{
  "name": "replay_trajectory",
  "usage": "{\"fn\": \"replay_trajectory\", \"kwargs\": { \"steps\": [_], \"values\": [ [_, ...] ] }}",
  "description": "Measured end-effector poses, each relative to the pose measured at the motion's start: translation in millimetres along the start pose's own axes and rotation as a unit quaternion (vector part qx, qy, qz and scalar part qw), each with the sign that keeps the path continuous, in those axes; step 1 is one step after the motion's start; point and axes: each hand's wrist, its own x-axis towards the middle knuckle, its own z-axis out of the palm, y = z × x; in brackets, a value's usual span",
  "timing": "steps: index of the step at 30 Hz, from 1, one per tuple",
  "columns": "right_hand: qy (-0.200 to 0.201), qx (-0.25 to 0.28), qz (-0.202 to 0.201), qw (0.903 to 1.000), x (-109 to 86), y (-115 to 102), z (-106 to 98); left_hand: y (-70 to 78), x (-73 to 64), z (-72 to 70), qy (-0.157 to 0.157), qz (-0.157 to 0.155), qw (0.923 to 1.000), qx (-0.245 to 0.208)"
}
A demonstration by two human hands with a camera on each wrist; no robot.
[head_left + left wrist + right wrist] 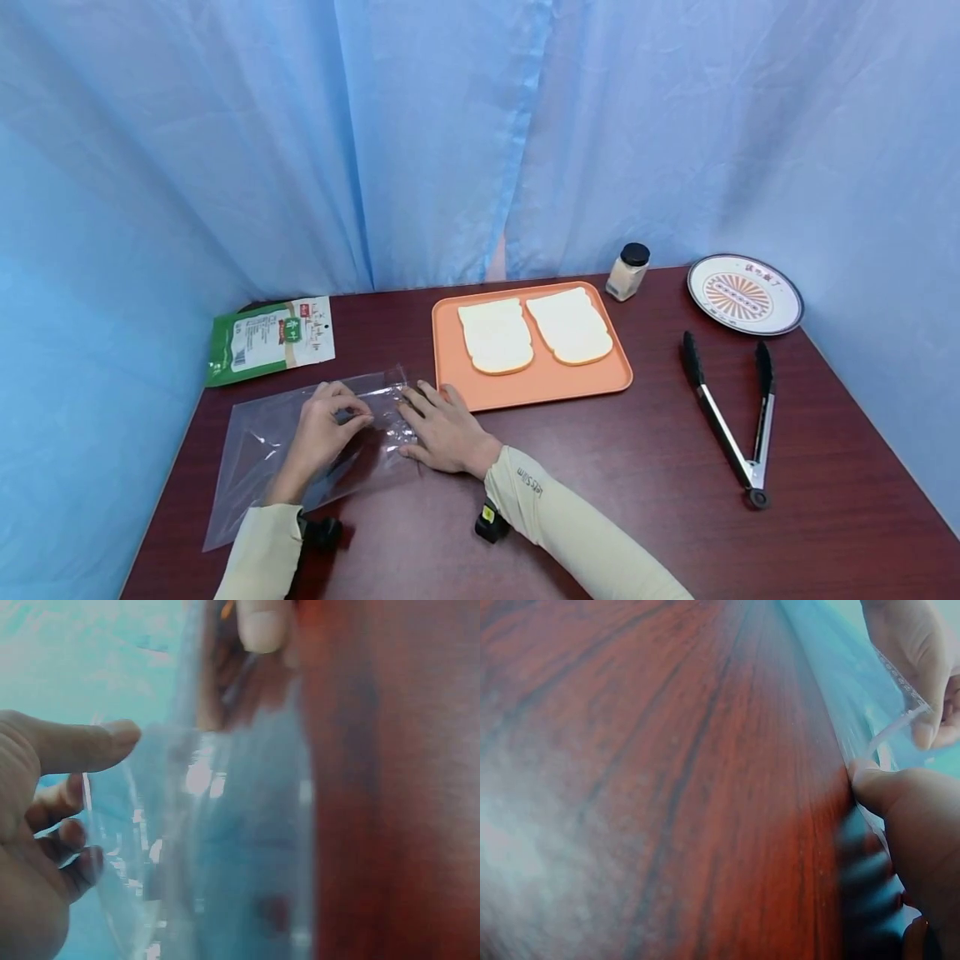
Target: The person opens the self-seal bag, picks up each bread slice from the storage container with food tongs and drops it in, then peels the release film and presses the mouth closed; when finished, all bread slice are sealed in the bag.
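Observation:
A clear plastic bag [247,454] lies across the left part of the dark wooden table. My left hand [322,425] is over its middle, pinching a film edge between thumb and fingertips; the right wrist view has that edge lifted in a fold. With fingers spread, my right hand [450,433] presses the bag's right end against the table, its thumb [877,784] at the border. In the left wrist view the film [232,817] is raised and shiny beside the left thumb [97,746].
An orange tray [555,395] with two bread slices [497,335] stands just beyond the right hand. Behind the bag lies a green-and-white packet [262,342]. A black-lidded jar [627,273], a patterned plate [745,294] and tongs [738,437] are to the right.

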Motion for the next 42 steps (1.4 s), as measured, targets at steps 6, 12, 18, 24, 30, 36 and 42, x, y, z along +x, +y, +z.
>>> {"fn": "replay_trajectory", "kwargs": {
  "steps": [6, 12, 18, 24, 30, 36, 42],
  "values": [
    [-0.01, -0.001, 0.002, 0.9999, -0.6, -0.8, -2.1, 7.4, 7.7, -9.4, -0.049, -0.008, 0.9985, 0.02],
    [0.0, -0.002, -0.002, 1.0, -0.3, -1.6, -1.0, 15.7, 13.2, -15.5, -0.071, -0.033, 0.9946, 0.068],
    [-0.002, -0.004, 0.002, 1.0, -0.5, -0.8, -1.7, 18.0, 15.9, -21.2, -0.086, -0.035, 0.9929, 0.074],
    [-0.002, -0.009, 0.002, 1.0, -0.9, 0.3, -2.8, 19.0, 16.5, -25.0, -0.102, -0.041, 0.9906, 0.082],
    [-0.006, -0.008, 0.002, 0.9999, -0.5, 0.7, -3.0, 17.4, 18.1, -26.6, -0.093, -0.036, 0.9927, 0.067],
    [0.002, 0.004, 0.0, 1.0, 0.9, 1.3, -2.8, 16.8, 19.6, -29.4, -0.091, -0.042, 0.994, 0.044],
    [0.017, 0.016, -0.004, 0.9997, 2.1, 1.6, -3.4, 16.3, 20.0, -29.8, -0.095, -0.051, 0.9934, 0.038]
  ]
}}
